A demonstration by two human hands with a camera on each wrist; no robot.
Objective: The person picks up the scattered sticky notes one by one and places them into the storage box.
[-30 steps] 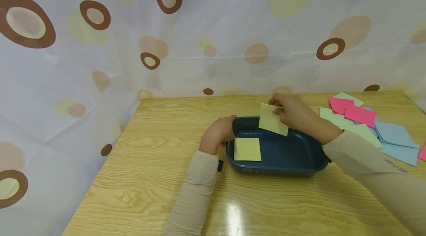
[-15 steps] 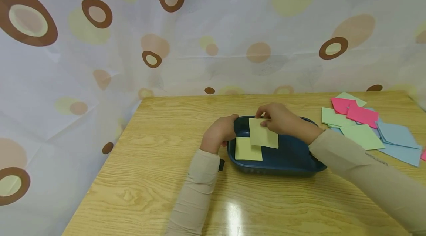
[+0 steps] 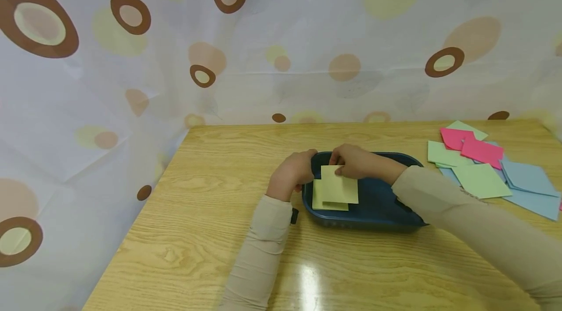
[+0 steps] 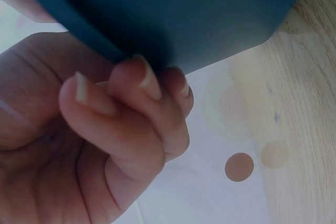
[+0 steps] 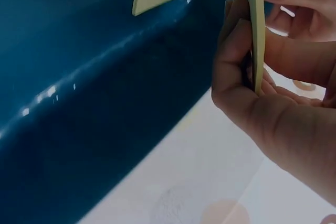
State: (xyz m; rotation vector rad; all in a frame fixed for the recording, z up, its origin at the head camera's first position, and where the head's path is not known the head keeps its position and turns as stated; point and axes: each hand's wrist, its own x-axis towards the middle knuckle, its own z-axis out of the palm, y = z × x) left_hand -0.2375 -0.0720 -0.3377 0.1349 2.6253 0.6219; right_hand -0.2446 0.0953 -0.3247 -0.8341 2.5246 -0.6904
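My left hand [image 3: 291, 174] grips the left end of a dark blue plastic tray [image 3: 379, 199], its fingers [image 4: 144, 108] curled at the rim in the left wrist view. Over the tray's left part, my right hand [image 3: 353, 162] pinches a yellow sticky note pad [image 3: 341, 190] by its upper edge, between thumb and fingers. Edge-on in the right wrist view, this pad [image 5: 256, 35] shows some thickness. Another yellow sticky note pad [image 3: 317, 200] lies on the tray's floor at the left; the held one overlaps it in the head view.
To the tray's right lies a loose spread of sticky notes: pink [image 3: 483, 151], pale green [image 3: 480, 181] and light blue [image 3: 530, 178]. Everything stands on a wooden table [image 3: 197, 213], with a patterned sheet [image 3: 263, 91] hanging behind it and at the left.
My right hand has carried the held yellow pad left and down, from over the tray's back rim to over the other yellow pad. The left hand keeps its grip on the tray.
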